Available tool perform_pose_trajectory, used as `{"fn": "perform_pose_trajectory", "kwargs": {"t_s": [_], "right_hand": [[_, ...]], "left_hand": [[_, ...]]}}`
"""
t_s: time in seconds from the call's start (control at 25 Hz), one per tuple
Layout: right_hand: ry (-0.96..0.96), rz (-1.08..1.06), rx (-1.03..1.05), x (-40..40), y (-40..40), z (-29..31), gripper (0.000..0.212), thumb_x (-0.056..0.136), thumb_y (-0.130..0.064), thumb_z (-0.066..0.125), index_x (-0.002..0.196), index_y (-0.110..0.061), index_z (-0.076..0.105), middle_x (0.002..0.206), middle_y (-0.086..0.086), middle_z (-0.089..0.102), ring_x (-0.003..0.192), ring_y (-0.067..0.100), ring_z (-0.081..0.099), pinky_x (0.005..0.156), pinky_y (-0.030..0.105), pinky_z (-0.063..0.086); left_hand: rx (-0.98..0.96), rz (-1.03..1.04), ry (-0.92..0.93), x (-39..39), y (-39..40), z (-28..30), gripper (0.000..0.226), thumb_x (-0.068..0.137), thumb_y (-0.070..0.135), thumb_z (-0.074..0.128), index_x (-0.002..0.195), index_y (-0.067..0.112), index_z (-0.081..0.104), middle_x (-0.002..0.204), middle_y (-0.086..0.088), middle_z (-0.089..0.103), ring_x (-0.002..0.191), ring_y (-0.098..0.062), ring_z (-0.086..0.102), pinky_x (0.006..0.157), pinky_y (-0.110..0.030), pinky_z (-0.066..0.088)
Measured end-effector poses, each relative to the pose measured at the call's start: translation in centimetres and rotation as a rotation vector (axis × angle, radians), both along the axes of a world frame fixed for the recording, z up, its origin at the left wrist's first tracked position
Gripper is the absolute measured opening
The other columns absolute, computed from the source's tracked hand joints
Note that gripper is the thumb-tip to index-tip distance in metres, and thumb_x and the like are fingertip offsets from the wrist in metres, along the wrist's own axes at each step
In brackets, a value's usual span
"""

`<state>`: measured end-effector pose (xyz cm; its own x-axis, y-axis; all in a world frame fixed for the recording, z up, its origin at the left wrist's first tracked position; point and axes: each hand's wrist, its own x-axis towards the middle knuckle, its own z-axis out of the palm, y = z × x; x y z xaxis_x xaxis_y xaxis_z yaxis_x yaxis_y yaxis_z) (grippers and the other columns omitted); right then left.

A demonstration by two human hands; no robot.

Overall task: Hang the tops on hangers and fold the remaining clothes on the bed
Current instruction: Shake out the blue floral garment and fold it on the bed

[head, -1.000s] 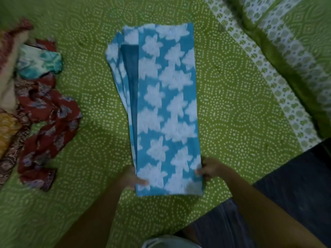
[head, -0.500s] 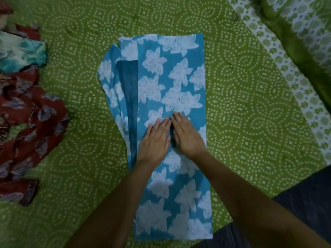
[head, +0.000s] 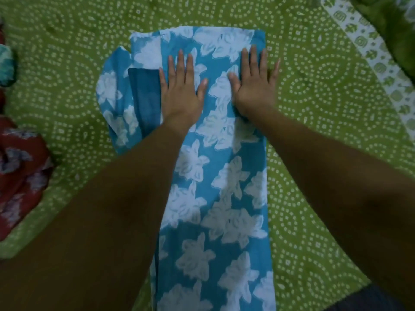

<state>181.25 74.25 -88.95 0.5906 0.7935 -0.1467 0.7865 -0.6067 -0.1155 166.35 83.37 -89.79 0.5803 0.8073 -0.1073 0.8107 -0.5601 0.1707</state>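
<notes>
My left hand (head: 180, 90) lies palm down on the blue floral garment (head: 215, 167), fingers straight and spread, thumb angled toward the centre; it grips nothing and only presses the cloth flat. My right hand (head: 254, 86) lies the same way near the garment's right edge, fingers extended and flat, the little finger reaching just past the cloth onto the sheet; it holds nothing. Both hands sit in the upper third of the garment, near each other but apart, a strip of cloth showing between the thumbs.

The garment is folded lengthwise into a long narrow panel; it runs from the far end beyond my fingertips down to the lower frame edge between my forearms. At its left side, layers fan out beyond the top panel; a darker plain blue strip (head: 146, 99) shows there, just beside my left hand.

The garment rests on a green bedsheet (head: 325, 142) printed with rings of white dots; a white patterned border band (head: 368, 52) crosses the sheet's upper right corner diagonally. At the left frame edge lies a crumpled red patterned garment (head: 20, 173), well apart from the blue one; above it a teal-and-white cloth (head: 5, 63) is partly cut off by the frame. A dark fabric patch (head: 370, 298) occupies the lower right corner; I cannot tell what it is. The lighting is dim.
</notes>
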Motion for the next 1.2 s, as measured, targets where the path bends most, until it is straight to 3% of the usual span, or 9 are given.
{"fn": "perform_pose_trajectory", "kwargs": {"t_s": [0.32,0.44,0.48,0.56,0.64,0.72,0.96,1.08,1.2], "right_hand": [[0.141,0.366,-0.160,-18.6,-24.6,0.2,0.059,0.102,-0.041,0.025,0.154,-0.014,0.013,0.161,0.003,0.006,0.148,0.024,0.004,0.118,0.047,0.014],[0.186,0.394,-0.142,-18.5,-25.1,1.5,0.054,0.097,-0.040,0.033,0.145,-0.016,0.038,0.151,0.006,0.037,0.138,0.028,0.033,0.107,0.044,0.027],[0.173,0.396,-0.123,-18.0,-23.8,2.1,0.047,0.094,-0.039,0.038,0.133,-0.016,0.049,0.137,0.008,0.051,0.123,0.031,0.046,0.096,0.043,0.033],[0.218,0.314,-0.152,-16.3,-19.5,2.9,0.029,0.090,-0.031,0.044,0.107,-0.013,0.059,0.109,0.010,0.059,0.096,0.031,0.056,0.078,0.039,0.040],[0.401,0.126,-0.190,-14.5,-14.8,3.5,0.026,0.095,-0.027,0.042,0.100,-0.010,0.061,0.103,0.014,0.062,0.093,0.033,0.059,0.075,0.036,0.044],[0.511,-0.041,-0.322,-13.7,-11.6,3.6,0.038,0.100,-0.032,0.034,0.108,-0.009,0.063,0.112,0.016,0.063,0.102,0.033,0.059,0.082,0.037,0.045],[0.411,-0.098,-0.228,-15.7,-12.5,2.7,0.038,0.099,-0.036,0.035,0.106,-0.007,0.059,0.106,0.016,0.064,0.098,0.035,0.059,0.074,0.035,0.041],[0.380,-0.086,-0.191,-17.6,-14.6,2.6,0.030,0.099,-0.030,0.037,0.112,-0.007,0.052,0.105,0.017,0.062,0.098,0.035,0.058,0.075,0.037,0.042],[0.426,-0.269,-0.110,-19.9,-16.1,3.1,0.026,0.098,-0.027,0.041,0.112,-0.010,0.056,0.108,0.016,0.062,0.101,0.036,0.058,0.081,0.041,0.045]], "left_hand": [[-0.177,-0.293,0.093,-21.0,-25.4,0.2,0.065,0.098,0.047,0.027,0.152,0.012,0.018,0.160,-0.004,0.014,0.148,-0.025,0.011,0.118,-0.048,0.014],[-0.206,-0.416,0.124,-24.6,-26.9,1.1,0.068,0.097,0.055,0.030,0.151,0.015,0.023,0.158,-0.004,0.023,0.147,-0.025,0.014,0.114,-0.050,0.022],[-0.157,-0.321,0.110,-24.3,-25.6,1.6,0.069,0.095,0.056,0.033,0.151,0.015,0.024,0.157,-0.006,0.026,0.145,-0.028,0.019,0.112,-0.051,0.026],[-0.149,0.254,-0.036,-21.7,-20.5,3.7,0.069,0.093,0.054,0.043,0.145,0.011,0.032,0.149,-0.015,0.037,0.136,-0.035,0.034,0.108,-0.049,0.031],[-0.353,0.902,-0.345,-18.9,-13.3,4.8,0.061,0.091,0.051,0.051,0.132,0.006,0.045,0.133,-0.017,0.050,0.123,-0.034,0.047,0.101,-0.041,0.038],[-0.638,1.191,-0.743,-17.3,-7.5,4.4,0.059,0.084,0.051,0.063,0.114,0.001,0.059,0.116,-0.016,0.062,0.109,-0.031,0.058,0.095,-0.037,0.045],[-0.994,1.107,-0.886,-16.1,3.9,-0.1,0.082,0.042,0.041,0.094,0.109,0.005,0.065,0.106,-0.013,0.070,0.093,-0.031,0.069,0.083,-0.051,0.055],[-0.911,1.139,-1.070,-19.0,3.4,3.9,0.058,0.068,0.033,0.086,0.112,0.003,0.064,0.106,-0.013,0.070,0.093,-0.031,0.070,0.073,-0.044,0.058],[-0.640,1.190,-1.165,-24.8,0.7,6.0,0.042,0.081,0.018,0.076,0.116,-0.001,0.061,0.118,-0.015,0.065,0.100,-0.028,0.067,0.083,-0.043,0.056]]}}
